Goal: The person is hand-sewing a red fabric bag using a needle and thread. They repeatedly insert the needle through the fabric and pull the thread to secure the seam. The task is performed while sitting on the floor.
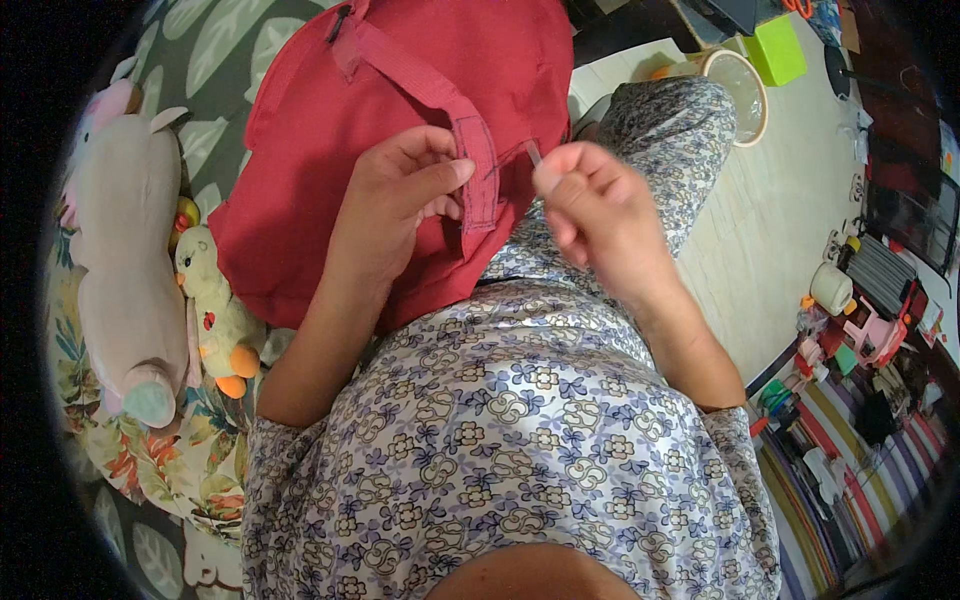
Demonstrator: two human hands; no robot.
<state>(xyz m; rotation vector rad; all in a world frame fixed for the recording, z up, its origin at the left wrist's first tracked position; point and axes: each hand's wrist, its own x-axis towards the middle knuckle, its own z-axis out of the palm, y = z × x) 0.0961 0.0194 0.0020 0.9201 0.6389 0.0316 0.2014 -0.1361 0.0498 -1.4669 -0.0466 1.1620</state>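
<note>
A red fabric bag [390, 195] lies across my lap and the bed, with a red webbing strap [476, 176] folded over towards me. Dark stitches outline a long box on the strap's end. My left hand [405, 176] pinches this strap between thumb and fingers, just left of the stitching. To its right, my right hand [592, 199] grips a thin, pale, blurred piece [533, 153] that looks like a sewing needle. A dark thread [511, 160] runs from the strap's right edge up towards that piece.
Plush toys, a long grey one [131, 262] and a yellow duck [214, 300], lie on the leaf-patterned bed at left. A lined waste bin [757, 105] stands on the pale floor [727, 285] beyond my knee. At right, a striped cloth [847, 465] bears cluttered small items.
</note>
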